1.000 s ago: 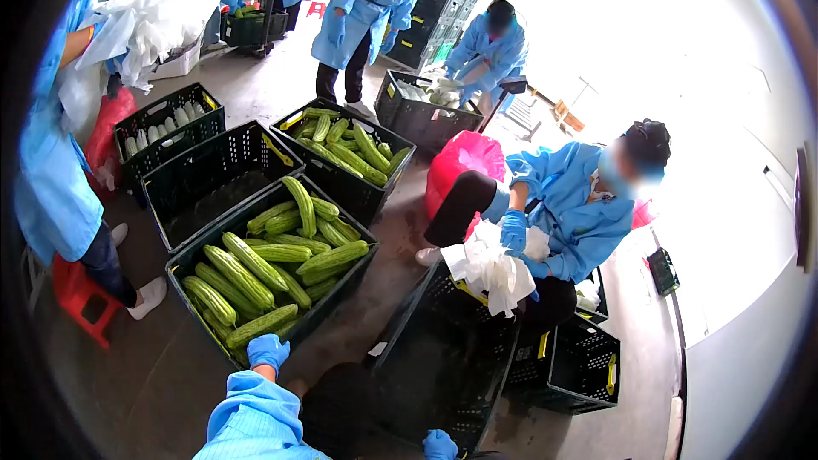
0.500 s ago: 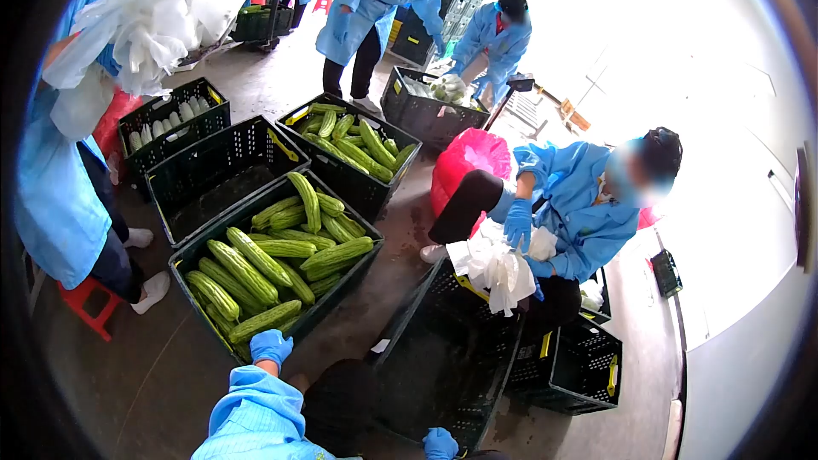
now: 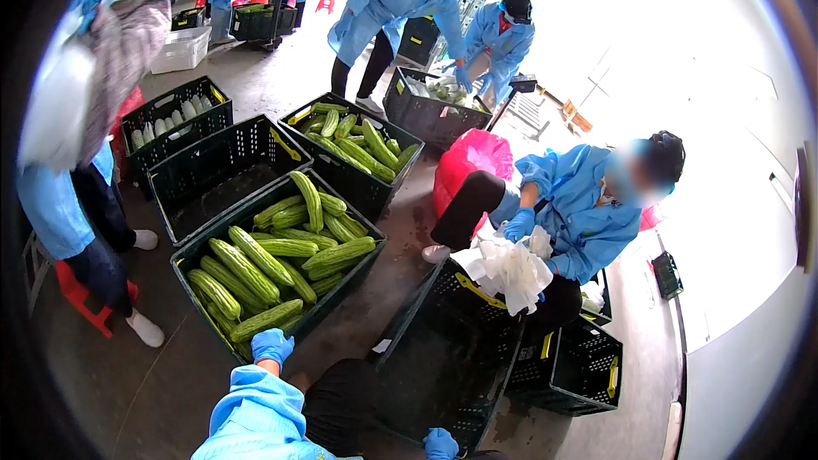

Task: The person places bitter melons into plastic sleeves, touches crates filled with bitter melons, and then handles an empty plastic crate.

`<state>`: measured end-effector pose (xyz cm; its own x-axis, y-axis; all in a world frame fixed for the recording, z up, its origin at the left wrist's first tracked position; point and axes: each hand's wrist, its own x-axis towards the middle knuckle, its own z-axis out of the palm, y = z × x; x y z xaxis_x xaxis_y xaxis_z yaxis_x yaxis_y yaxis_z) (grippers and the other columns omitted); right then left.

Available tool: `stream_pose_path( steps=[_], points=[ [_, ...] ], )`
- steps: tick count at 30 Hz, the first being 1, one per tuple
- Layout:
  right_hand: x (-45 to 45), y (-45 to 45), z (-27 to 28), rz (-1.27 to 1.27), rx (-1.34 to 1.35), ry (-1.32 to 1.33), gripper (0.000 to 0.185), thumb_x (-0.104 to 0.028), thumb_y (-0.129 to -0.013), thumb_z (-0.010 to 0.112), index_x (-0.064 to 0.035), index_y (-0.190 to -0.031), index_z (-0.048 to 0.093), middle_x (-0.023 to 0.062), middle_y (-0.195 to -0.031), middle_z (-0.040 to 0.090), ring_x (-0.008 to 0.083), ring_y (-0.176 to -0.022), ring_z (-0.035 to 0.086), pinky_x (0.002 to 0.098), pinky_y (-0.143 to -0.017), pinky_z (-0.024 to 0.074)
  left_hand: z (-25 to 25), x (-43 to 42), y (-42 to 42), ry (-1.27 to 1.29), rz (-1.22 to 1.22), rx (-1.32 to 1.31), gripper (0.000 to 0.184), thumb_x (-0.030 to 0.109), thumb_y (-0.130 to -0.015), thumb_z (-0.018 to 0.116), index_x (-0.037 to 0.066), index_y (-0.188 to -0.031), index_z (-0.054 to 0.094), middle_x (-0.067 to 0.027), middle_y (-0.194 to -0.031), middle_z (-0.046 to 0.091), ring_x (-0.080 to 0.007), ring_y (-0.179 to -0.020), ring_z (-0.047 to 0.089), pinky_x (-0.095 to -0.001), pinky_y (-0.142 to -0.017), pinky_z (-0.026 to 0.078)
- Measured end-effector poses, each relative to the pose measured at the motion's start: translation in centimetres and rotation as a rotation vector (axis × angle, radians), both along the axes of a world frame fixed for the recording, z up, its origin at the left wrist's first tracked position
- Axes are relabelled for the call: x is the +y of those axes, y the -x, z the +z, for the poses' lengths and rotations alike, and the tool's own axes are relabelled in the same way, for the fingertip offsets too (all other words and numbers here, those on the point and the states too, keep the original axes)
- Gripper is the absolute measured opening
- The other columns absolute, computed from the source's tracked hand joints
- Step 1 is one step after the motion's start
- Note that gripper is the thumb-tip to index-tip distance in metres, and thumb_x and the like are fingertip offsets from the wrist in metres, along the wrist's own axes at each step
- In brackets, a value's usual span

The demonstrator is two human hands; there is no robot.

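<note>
My left hand, in a blue glove, rests on the near corner of a dark plastic crate, with its fingers curled at the rim. Inside that crate lie several long, ridged green gourds, one close to my fingers. At the bottom edge of the view is my right hand, also gloved in blue. It looks curled closed beside the near end of a second dark crate, and whatever it may hold is hidden.
Opposite, a seated co-worker handles white wrapping. Another crate of gourds, a bare dark crate and a crate of white-wrapped produce stand ahead. A person stands at left near a red stool.
My hands stay put. The person at left has turned and shifted, with white material blurred. The seated co-worker's wrapping has moved slightly right. The person at the back bends lower over a crate.
</note>
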<state>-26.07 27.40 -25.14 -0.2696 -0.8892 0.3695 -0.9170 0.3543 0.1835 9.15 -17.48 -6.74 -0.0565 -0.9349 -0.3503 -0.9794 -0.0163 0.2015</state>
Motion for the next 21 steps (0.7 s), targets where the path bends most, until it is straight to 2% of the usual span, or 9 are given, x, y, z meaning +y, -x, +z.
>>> stream_pose_path(
  steps=[2,5,9,10,11,12,14,17,21],
  points=[
    [-1.1,-1.6,5.2,-0.038,0.014,0.039,0.017,-0.015,-0.090,0.046,-0.0137,-0.094,0.062,0.0055,-0.081,0.062,0.0198,-0.068,0.060,0.0368,-0.054,0.0499,0.0,0.0,-0.1,0.004,-0.003,-0.003,0.049,0.055,-0.080,0.059,0.010,-0.090,0.074,-0.0154,-0.092,0.071,-0.0342,-0.087,0.069,-0.0448,-0.075,0.054],
    [-1.7,-1.7,6.0,-0.122,-0.144,-0.260,0.014,-0.016,-0.090,0.046,-0.0149,-0.090,0.060,0.0055,-0.079,0.060,0.0201,-0.065,0.058,0.0373,-0.053,0.0476,0.2,0.1,0.0,0.004,-0.004,-0.008,0.049,0.055,-0.081,0.059,0.010,-0.090,0.074,-0.0154,-0.092,0.071,-0.0340,-0.088,0.069,-0.0445,-0.076,0.054],
    [-2.2,-1.9,6.8,-0.168,-0.208,-0.275,0.012,-0.015,-0.089,0.047,-0.0161,-0.084,0.057,0.0058,-0.076,0.059,0.0201,-0.063,0.057,0.0371,-0.050,0.0455,0.4,0.1,0.1,0.002,0.000,-0.015,0.049,0.055,-0.081,0.059,0.010,-0.090,0.074,-0.0155,-0.092,0.071,-0.0340,-0.088,0.069,-0.0443,-0.076,0.054],
    [-1.2,-1.1,3.3,-0.169,-0.175,-0.255,0.011,-0.015,-0.088,0.047,-0.0164,-0.083,0.057,0.0058,-0.076,0.059,0.0204,-0.063,0.057,0.0372,-0.049,0.0455,0.4,0.1,0.1,0.001,0.001,-0.014,0.049,0.055,-0.081,0.059,0.010,-0.090,0.074,-0.0156,-0.092,0.071,-0.0340,-0.088,0.069,-0.0443,-0.076,0.054],
    [-1.6,-1.4,3.4,-0.169,-0.143,-0.235,0.010,-0.015,-0.087,0.048,-0.0167,-0.082,0.057,0.0058,-0.075,0.059,0.0206,-0.062,0.057,0.0374,-0.048,0.0454,0.5,0.1,0.1,0.002,0.003,-0.012,0.049,0.055,-0.081,0.059,0.009,-0.090,0.074,-0.0157,-0.092,0.071,-0.0341,-0.088,0.069,-0.0443,-0.076,0.054],
    [-1.4,-1.4,3.8,-0.192,-0.149,-0.268,0.010,-0.016,-0.087,0.048,-0.0169,-0.081,0.057,0.0057,-0.074,0.058,0.0209,-0.060,0.057,0.0379,-0.047,0.0454,0.8,0.2,0.2,0.003,0.005,-0.010,0.049,0.055,-0.081,0.059,0.009,-0.090,0.074,-0.0159,-0.092,0.071,-0.0342,-0.088,0.069,-0.0444,-0.076,0.054],
    [-3.3,-3.1,10.3,-0.237,-0.163,-0.335,0.010,-0.016,-0.086,0.049,-0.0174,-0.080,0.057,0.0053,-0.073,0.058,0.0215,-0.057,0.057,0.0388,-0.045,0.0453,0.7,0.2,0.1,0.004,0.002,-0.011,0.049,0.055,-0.081,0.059,0.009,-0.090,0.074,-0.0162,-0.093,0.071,-0.0343,-0.088,0.069,-0.0444,-0.076,0.054],
    [-3.5,-3.0,9.2,-0.278,-0.159,-0.366,0.011,-0.018,-0.087,0.050,-0.0185,-0.079,0.057,0.0056,-0.071,0.059,0.0231,-0.053,0.057,0.0406,-0.044,0.0455,0.1,0.1,0.1,0.005,-0.006,-0.013,0.049,0.055,-0.081,0.059,0.009,-0.091,0.074,-0.0166,-0.093,0.071,-0.0344,-0.089,0.069,-0.0446,-0.076,0.054],
    [-3.5,-3.1,10.2,-0.320,-0.278,-0.363,0.018,-0.022,-0.092,0.048,-0.0182,-0.079,0.059,0.0074,-0.074,0.062,0.0261,-0.054,0.060,0.0431,-0.046,0.0474,0.1,0.1,0.1,0.004,-0.005,-0.015,0.049,0.055,-0.081,0.059,0.009,-0.091,0.074,-0.0164,-0.093,0.071,-0.0346,-0.089,0.069,-0.0448,-0.076,0.054]
  ],
)
